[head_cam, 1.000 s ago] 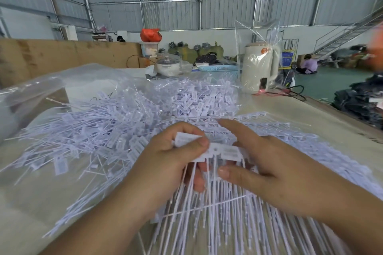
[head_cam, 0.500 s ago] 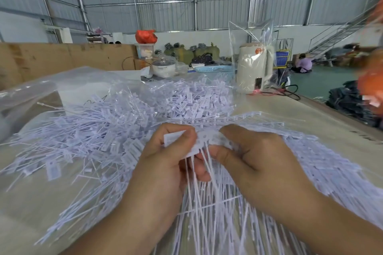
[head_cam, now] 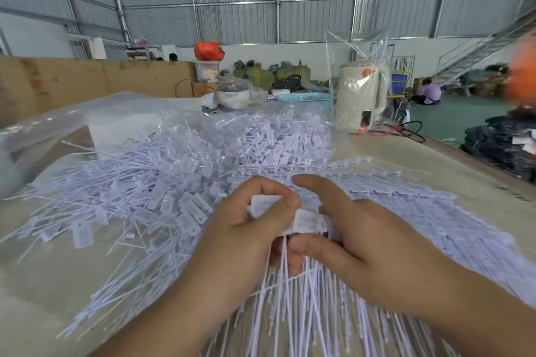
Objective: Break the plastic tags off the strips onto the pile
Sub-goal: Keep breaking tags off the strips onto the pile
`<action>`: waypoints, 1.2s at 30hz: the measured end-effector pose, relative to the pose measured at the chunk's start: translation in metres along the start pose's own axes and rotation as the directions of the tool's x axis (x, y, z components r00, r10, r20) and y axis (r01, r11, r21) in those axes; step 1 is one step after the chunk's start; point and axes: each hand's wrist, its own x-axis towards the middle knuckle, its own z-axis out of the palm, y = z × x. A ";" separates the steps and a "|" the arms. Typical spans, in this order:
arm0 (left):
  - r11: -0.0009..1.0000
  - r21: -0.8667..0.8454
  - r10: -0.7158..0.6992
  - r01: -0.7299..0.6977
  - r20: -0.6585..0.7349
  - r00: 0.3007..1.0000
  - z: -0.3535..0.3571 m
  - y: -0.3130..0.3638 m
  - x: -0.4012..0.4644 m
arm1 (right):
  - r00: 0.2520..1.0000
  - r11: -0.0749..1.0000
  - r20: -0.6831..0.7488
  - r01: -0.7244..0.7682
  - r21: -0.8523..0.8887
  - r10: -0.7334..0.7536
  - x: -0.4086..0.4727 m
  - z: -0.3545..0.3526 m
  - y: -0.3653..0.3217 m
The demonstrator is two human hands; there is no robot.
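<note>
A strip of white plastic tags (head_cam: 307, 222) is held between both hands above the table, its long thin tails hanging toward me. My left hand (head_cam: 246, 238) pinches the tag at the strip's left end between thumb and fingers. My right hand (head_cam: 356, 243) grips the strip just to the right, thumb under it and index finger over it. A big pile of loose white tags (head_cam: 162, 191) spreads across the table to the left and behind the hands. More unbroken strips (head_cam: 406, 211) lie under and right of my right hand.
A clear plastic bag (head_cam: 87, 127) lies open behind the pile. A cream kettle in a clear bag (head_cam: 361, 95) stands at the back right, with a black cable (head_cam: 406, 129) beside it. A pot (head_cam: 233, 94) and blue basket (head_cam: 304, 97) sit farther back. The table edge (head_cam: 478, 165) runs along the right.
The strip's left end tag has tilted up away from the rest between my left thumb and fingers. My hands stay close together at the strip's top.
</note>
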 end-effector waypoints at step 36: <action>0.804 -0.595 -0.221 -0.017 -0.325 0.920 -0.011 0.016 0.010 | 0.785 0.997 -0.615 -0.081 0.011 0.071 0.007 0.009 -0.015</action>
